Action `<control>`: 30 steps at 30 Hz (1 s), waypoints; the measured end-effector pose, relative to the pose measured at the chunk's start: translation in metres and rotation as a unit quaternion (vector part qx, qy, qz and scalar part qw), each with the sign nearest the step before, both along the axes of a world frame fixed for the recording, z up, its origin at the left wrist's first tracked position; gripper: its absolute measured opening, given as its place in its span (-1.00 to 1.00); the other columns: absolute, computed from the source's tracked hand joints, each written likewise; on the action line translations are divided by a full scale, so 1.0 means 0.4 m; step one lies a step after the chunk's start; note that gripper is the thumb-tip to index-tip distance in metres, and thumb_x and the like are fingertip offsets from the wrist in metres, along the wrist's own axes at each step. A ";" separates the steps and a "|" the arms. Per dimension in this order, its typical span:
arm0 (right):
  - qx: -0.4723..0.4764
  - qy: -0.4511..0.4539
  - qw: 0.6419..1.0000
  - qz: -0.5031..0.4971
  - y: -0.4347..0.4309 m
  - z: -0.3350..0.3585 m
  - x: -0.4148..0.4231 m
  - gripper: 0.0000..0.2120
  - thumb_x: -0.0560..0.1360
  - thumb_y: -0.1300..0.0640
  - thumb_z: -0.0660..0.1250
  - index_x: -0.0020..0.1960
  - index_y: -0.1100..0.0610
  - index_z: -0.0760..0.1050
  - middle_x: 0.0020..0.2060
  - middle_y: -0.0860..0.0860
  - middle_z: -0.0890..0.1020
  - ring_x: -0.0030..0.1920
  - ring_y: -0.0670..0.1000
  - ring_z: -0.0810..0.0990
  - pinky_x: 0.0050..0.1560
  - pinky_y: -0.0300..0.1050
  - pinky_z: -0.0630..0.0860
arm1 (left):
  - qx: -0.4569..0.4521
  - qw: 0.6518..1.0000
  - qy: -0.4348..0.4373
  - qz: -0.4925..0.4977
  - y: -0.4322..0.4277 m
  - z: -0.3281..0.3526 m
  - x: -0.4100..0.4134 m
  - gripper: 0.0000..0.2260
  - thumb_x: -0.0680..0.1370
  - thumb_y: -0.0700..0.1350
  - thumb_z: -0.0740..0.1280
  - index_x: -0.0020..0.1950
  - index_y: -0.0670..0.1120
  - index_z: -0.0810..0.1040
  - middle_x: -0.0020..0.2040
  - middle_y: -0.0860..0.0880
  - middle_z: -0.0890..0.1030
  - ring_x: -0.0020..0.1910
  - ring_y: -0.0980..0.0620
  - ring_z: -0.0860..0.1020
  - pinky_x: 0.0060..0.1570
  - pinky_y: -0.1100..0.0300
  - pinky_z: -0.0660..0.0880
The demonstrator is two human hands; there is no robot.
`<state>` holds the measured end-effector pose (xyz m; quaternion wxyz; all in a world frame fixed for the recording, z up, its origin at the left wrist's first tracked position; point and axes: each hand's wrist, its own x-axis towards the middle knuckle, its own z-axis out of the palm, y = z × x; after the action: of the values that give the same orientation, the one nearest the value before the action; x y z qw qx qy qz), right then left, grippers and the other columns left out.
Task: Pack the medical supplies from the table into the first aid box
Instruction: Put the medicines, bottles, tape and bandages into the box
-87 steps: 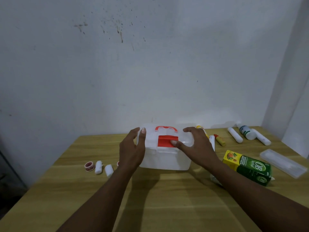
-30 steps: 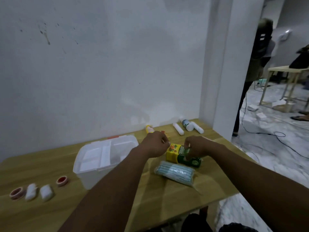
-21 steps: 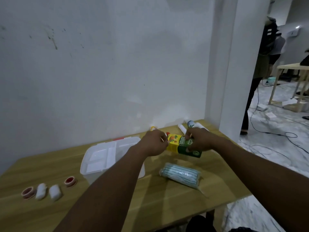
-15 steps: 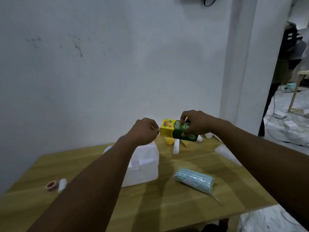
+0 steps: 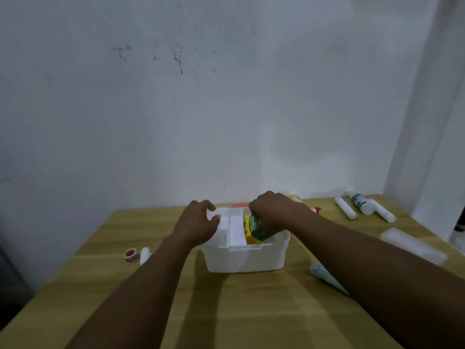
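Now, step: you are lowering the green-and-yellow carton into the right side of the first aid box.
Right hand: fingers curled round the carton's top, knuckles up.
Left hand: thumb and fingers pinching the far-left edge of the white inner tray.
Carton: tilted, partly below the rim, beside the tray.
Risk: tilted so, it could wedge against the tray edge or box wall; forcing it may lift the tray or slide the box.
Left to pack: tape roll at left, mask pack near right, bottle far right.
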<state>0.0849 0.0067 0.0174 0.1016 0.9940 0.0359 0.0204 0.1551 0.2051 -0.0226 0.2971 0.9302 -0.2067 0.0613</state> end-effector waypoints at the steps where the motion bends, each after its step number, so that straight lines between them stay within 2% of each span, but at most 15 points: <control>1: 0.020 0.012 1.000 -0.002 0.004 -0.011 0.012 -0.58 0.37 0.01 0.48 0.17 0.15 0.51 0.10 0.13 0.60 0.10 0.14 0.56 -0.08 -0.06 0.45 | -0.008 1.000 0.005 0.003 0.006 -0.008 0.004 -0.67 0.56 0.07 0.34 0.28 -0.03 0.54 0.23 -0.07 0.52 0.11 0.00 0.50 0.04 0.16 0.38; 6: 0.176 0.041 0.982 -0.046 -0.013 -0.067 0.029 -0.56 0.35 0.07 0.53 0.18 0.10 0.51 0.15 0.09 0.58 0.09 0.10 0.56 -0.01 -0.06 0.52 | -0.027 0.999 0.018 0.004 0.026 -0.039 0.020 -0.67 0.56 0.06 0.35 0.27 -0.04 0.53 0.24 -0.09 0.54 0.21 -0.05 0.50 0.11 0.12 0.41; 10: 0.275 -0.058 0.954 -0.106 -0.029 -0.067 0.014 -0.74 0.45 0.09 0.37 0.09 0.19 0.54 0.09 0.14 0.61 0.12 0.13 0.55 0.05 -0.06 0.50 | -0.049 0.999 0.012 0.018 0.024 -0.048 0.016 -0.63 0.56 0.06 0.36 0.31 -0.06 0.51 0.25 -0.11 0.55 0.23 -0.07 0.53 0.15 0.10 0.44; 12: 0.332 -0.075 0.924 -0.173 -0.016 -0.048 0.010 -0.81 0.49 0.11 0.28 -0.04 0.25 0.48 -0.02 0.17 0.61 0.09 0.18 0.60 -0.06 -0.08 0.50 | -0.074 0.997 0.030 0.026 0.020 -0.051 0.013 -0.61 0.55 0.09 0.35 0.33 -0.05 0.50 0.25 -0.11 0.57 0.20 -0.09 0.55 0.19 0.00 0.51; 14: 0.376 -0.029 0.899 -0.224 0.013 -0.033 0.010 -0.87 0.53 0.18 0.23 -0.03 0.25 0.45 -0.06 0.18 0.58 0.09 0.19 0.61 -0.05 -0.07 0.52 | -0.093 0.994 0.053 0.030 0.017 -0.054 0.008 -0.58 0.55 0.12 0.34 0.33 -0.04 0.48 0.24 -0.11 0.58 0.15 -0.12 0.56 0.15 -0.12 0.56; 17: 0.405 0.026 0.878 -0.254 0.041 -0.028 0.022 -0.79 0.55 0.26 0.21 0.15 0.27 0.51 0.14 0.18 0.60 0.20 0.19 0.59 0.08 -0.07 0.53 | -0.081 0.995 0.044 0.038 0.012 -0.059 -0.002 -0.57 0.56 0.15 0.32 0.35 -0.05 0.48 0.26 -0.11 0.58 0.17 -0.11 0.56 0.16 -0.10 0.55; 18: 0.448 0.035 0.853 -0.265 0.043 -0.029 0.028 -0.78 0.57 0.26 0.19 0.18 0.28 0.48 0.15 0.18 0.57 0.21 0.22 0.58 0.07 -0.04 0.56 | -0.080 0.995 0.040 0.040 0.011 -0.060 -0.004 -0.57 0.57 0.15 0.31 0.35 -0.05 0.48 0.27 -0.11 0.58 0.17 -0.11 0.56 0.17 -0.08 0.54; 20: 0.556 0.052 0.779 -0.285 0.044 -0.030 0.035 -0.74 0.60 0.20 0.15 0.24 0.29 0.36 0.13 0.22 0.51 0.18 0.29 0.58 0.00 0.04 0.61 | -0.078 0.995 0.033 0.044 0.010 -0.062 -0.005 -0.57 0.58 0.15 0.30 0.35 -0.06 0.48 0.27 -0.10 0.58 0.18 -0.10 0.56 0.17 -0.07 0.53; 22: 0.636 0.059 0.707 -0.303 0.042 -0.036 0.039 -0.59 0.60 0.09 0.12 0.39 0.24 0.28 0.18 0.29 0.51 0.10 0.32 0.60 0.09 0.10 0.61 | -0.075 0.996 0.033 0.045 0.011 -0.061 -0.005 -0.57 0.58 0.16 0.28 0.35 -0.06 0.48 0.27 -0.10 0.59 0.19 -0.10 0.56 0.18 -0.06 0.52; 24: 0.668 0.059 0.675 -0.308 0.030 -0.043 0.042 -0.54 0.59 0.05 0.12 0.45 0.20 0.26 0.16 0.30 0.52 0.03 0.31 0.60 0.14 0.11 0.59 | -0.077 0.995 0.037 0.046 0.012 -0.056 -0.007 -0.58 0.58 0.16 0.27 0.34 -0.06 0.48 0.26 -0.11 0.59 0.18 -0.10 0.56 0.18 -0.07 0.52; 26: 0.675 0.053 0.668 -0.308 0.012 -0.036 0.032 -0.54 0.57 0.07 0.14 0.42 0.25 0.29 0.09 0.30 0.52 -0.05 0.29 0.57 0.09 0.10 0.60 | -0.070 0.996 0.028 0.050 0.008 -0.049 -0.011 -0.58 0.58 0.17 0.26 0.33 -0.04 0.48 0.26 -0.10 0.57 0.17 -0.10 0.55 0.17 -0.08 0.52; 28: 0.674 0.038 0.679 -0.289 -0.016 -0.012 0.011 -0.61 0.54 0.14 0.18 0.30 0.33 0.35 0.02 0.29 0.52 -0.11 0.26 0.57 0.10 0.14 0.60 | -0.048 0.998 -0.003 0.051 -0.008 -0.034 -0.019 -0.59 0.58 0.17 0.25 0.33 -0.02 0.48 0.29 -0.10 0.52 0.19 -0.11 0.54 0.16 -0.07 0.52; 30: 0.667 0.012 0.697 -0.263 -0.057 0.029 -0.027 -0.70 0.53 0.22 0.21 0.21 0.36 0.36 0.04 0.32 0.54 -0.12 0.26 0.59 0.02 0.14 0.63 | -0.039 0.998 -0.038 0.038 -0.046 -0.007 -0.028 -0.61 0.58 0.16 0.26 0.31 -0.02 0.49 0.31 -0.12 0.49 0.21 -0.13 0.53 0.14 -0.03 0.51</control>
<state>0.0742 -0.0162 0.0290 -0.5873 0.7703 -0.2485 -0.0004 0.1441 0.1867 -0.0255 0.3228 0.9220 -0.1796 0.1159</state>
